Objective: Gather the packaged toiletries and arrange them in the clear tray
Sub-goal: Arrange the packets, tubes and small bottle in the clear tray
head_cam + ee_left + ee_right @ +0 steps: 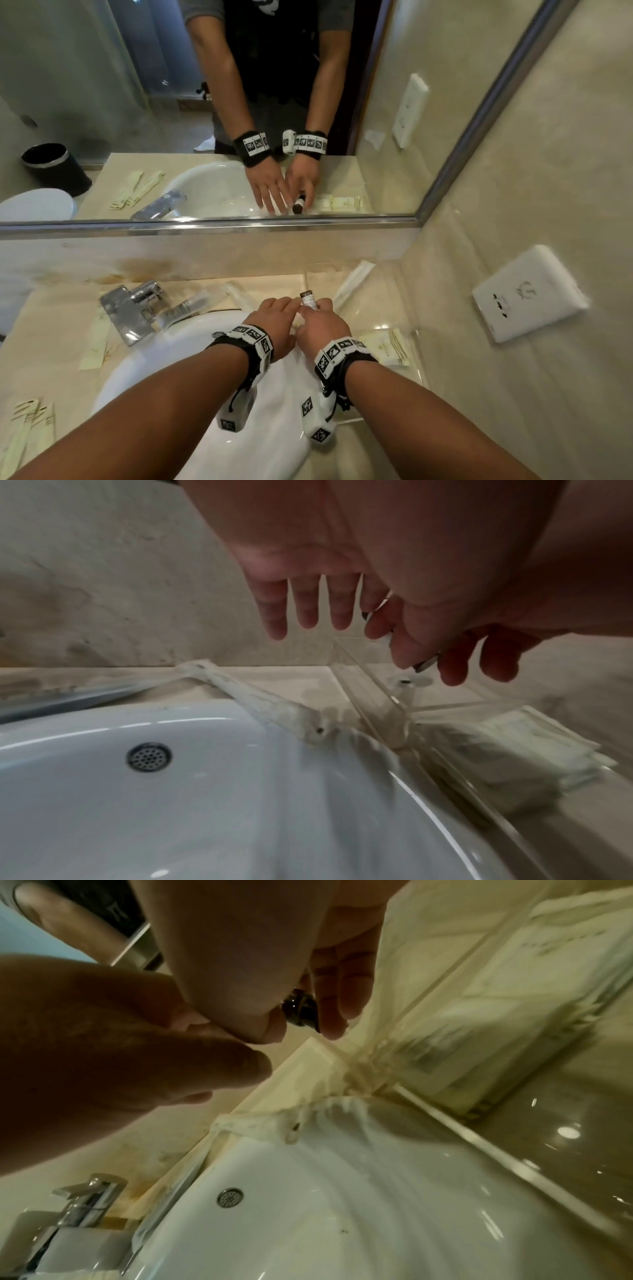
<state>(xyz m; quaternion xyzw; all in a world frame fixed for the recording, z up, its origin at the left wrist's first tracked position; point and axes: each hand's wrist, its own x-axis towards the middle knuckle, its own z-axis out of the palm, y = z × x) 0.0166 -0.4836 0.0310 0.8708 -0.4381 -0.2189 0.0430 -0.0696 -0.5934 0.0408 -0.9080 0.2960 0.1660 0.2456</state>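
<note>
My right hand (pixel 315 306) pinches a small bottle (pixel 307 298) with a dark cap between thumb and fingers, above the back left corner of the clear tray (pixel 418 342). The right wrist view shows the bottle's dark end (pixel 301 1012) in that pinch. My left hand (pixel 284 305) hovers right beside it with straight fingers (pixel 308 610) and holds nothing. Cream packets (pixel 388 346) lie flat in the tray, and a long wrapped packet (pixel 354 282) leans in its far corner. In the left wrist view the tray wall (pixel 373 693) stands just below both hands.
A white sink (pixel 274 428) lies under my forearms, with a chrome faucet (pixel 132 308) at its back left. A clear wrapped packet (pixel 185 308) lies by the faucet and another (pixel 246 693) behind the rim. Cream packets (pixel 96 346) lie left of the sink, more (pixel 30 421) at the near left. A mirror is ahead, a wall to the right.
</note>
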